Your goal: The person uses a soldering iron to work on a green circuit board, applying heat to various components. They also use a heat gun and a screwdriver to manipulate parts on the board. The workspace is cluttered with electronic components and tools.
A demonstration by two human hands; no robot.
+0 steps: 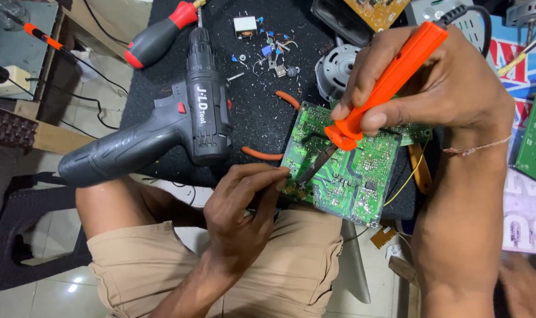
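Right hand [433, 88] gripped the orange iron [386, 82] pen-style, tip angled down onto the green board [350, 171] at the mat's [250, 112] near edge, while left hand [244, 206] pinched the board's corner, apparently steadying it, drill [179, 123] lying just beside.

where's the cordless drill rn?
Head view, left of centre: the grey cordless drill lies on the black mat, between the red-handled screwdriver and the green circuit board.
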